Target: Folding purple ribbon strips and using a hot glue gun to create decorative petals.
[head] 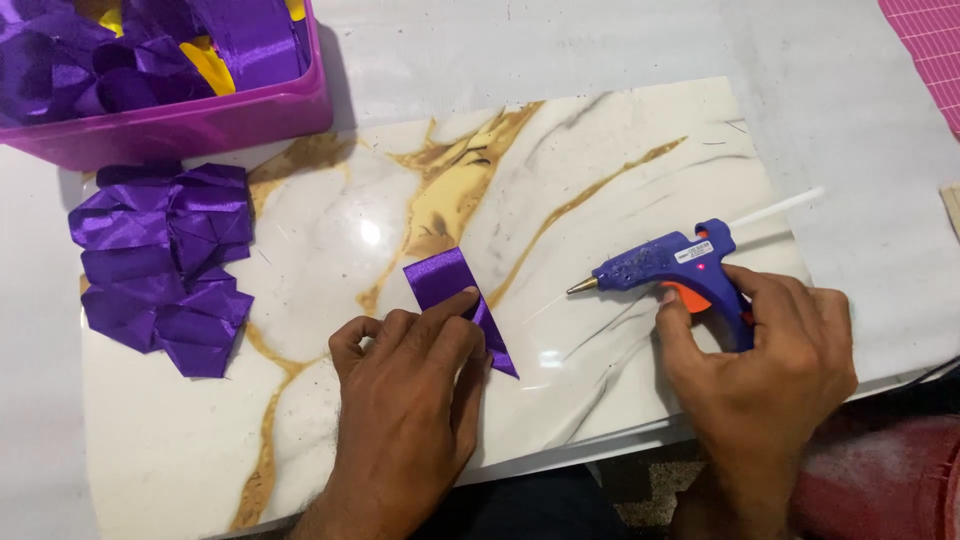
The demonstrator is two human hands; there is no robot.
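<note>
Purple satin ribbon strip (pixel 455 295) is pinned flat at the middle of the white-and-gold marbled board (pixel 330 230) by the left hand (pixel 405 410), fingertips pressed on its lower half. Light, limp and slippery it seems, best held by its edges. To the strip's right, the blue hot-glue gun (pixel 680 265) is gripped by the closed right hand (pixel 765 370).

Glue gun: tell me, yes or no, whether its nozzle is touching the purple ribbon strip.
No. The glue gun in the right hand points its nozzle toward the purple ribbon strip, with bare marble board between them.
</note>
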